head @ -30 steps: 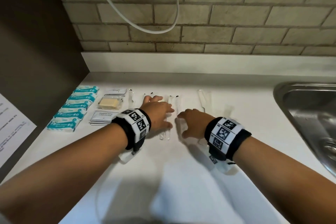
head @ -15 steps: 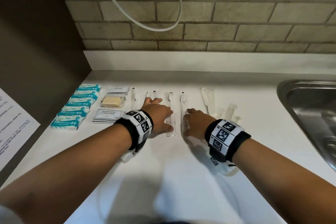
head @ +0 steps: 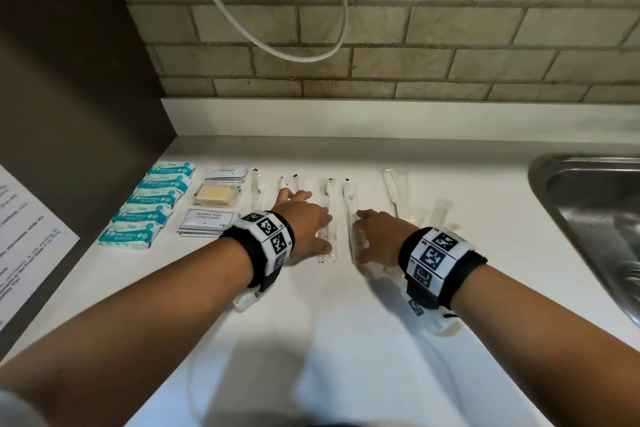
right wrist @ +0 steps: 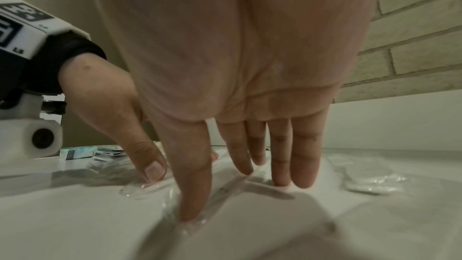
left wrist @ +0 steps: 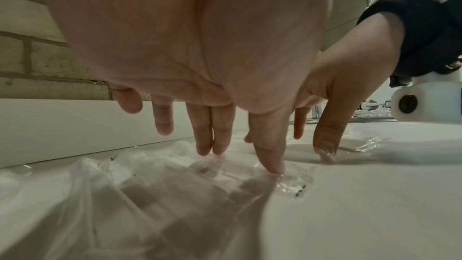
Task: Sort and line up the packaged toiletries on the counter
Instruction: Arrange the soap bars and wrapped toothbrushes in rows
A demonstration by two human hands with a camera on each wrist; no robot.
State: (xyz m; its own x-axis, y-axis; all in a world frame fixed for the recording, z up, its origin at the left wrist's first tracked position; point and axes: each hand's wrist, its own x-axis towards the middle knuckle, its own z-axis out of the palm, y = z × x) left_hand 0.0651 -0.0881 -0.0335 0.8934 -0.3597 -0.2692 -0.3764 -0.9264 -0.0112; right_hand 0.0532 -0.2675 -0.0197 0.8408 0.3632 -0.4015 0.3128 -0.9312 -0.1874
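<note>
Since a second ago the right hand (head: 381,236) has slid its clear toothbrush packet (head: 350,218) away from the left hand (head: 304,225), opening a gap beside the packet (head: 327,218) under the left thumb, both now lying nearly parallel

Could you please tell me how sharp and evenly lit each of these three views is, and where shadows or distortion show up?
Head view: sharp and evenly lit, the brick wall bowed by the wide lens, soft arm shadows on the counter. Left wrist view: the left hand looms large, and the clear wrappers nearest the camera are blurred. Right wrist view: dimmer, the right hand soft, with a dark shadow at bottom right.
</note>
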